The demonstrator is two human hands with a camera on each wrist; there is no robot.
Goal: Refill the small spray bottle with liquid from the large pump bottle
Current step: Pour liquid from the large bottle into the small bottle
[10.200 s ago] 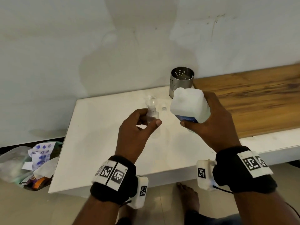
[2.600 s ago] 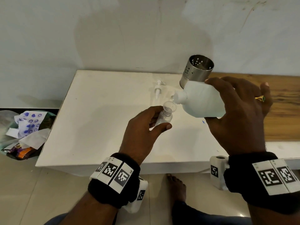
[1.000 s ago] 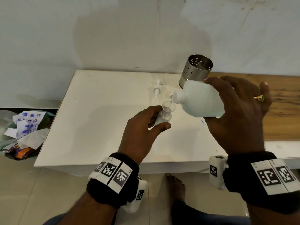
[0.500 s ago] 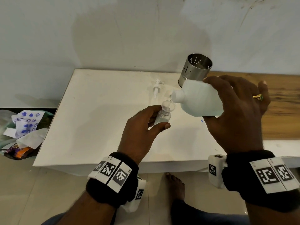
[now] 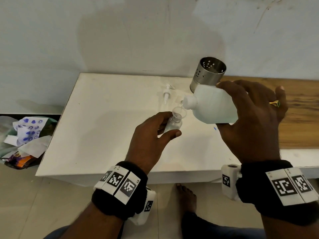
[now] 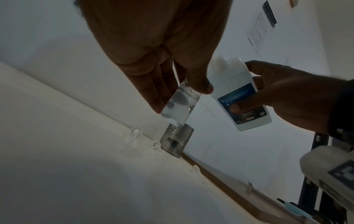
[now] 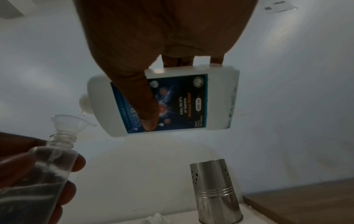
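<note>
Pouring: right hand (image 5: 250, 121) gripping tilted bottle (image 5: 214, 106), left hand (image 5: 151, 135) holding partly filled sprayer (image 7: 51, 165) under funnel (image 7: 70, 122); recapping left.

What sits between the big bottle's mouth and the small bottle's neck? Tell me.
A small clear funnel seated in the small spray bottle, with liquid dripping from the large bottle into it; clearest in the right wrist view.

the head view is bright, evenly lit and sharp, its straight lines bowing toward the edges. a soft broad shadow lies on the wall (image 5: 146, 40). both wrist views are dim, bluish and grainy, with the hands (image 6: 153, 45) close to the lens dark and blurred.
</note>
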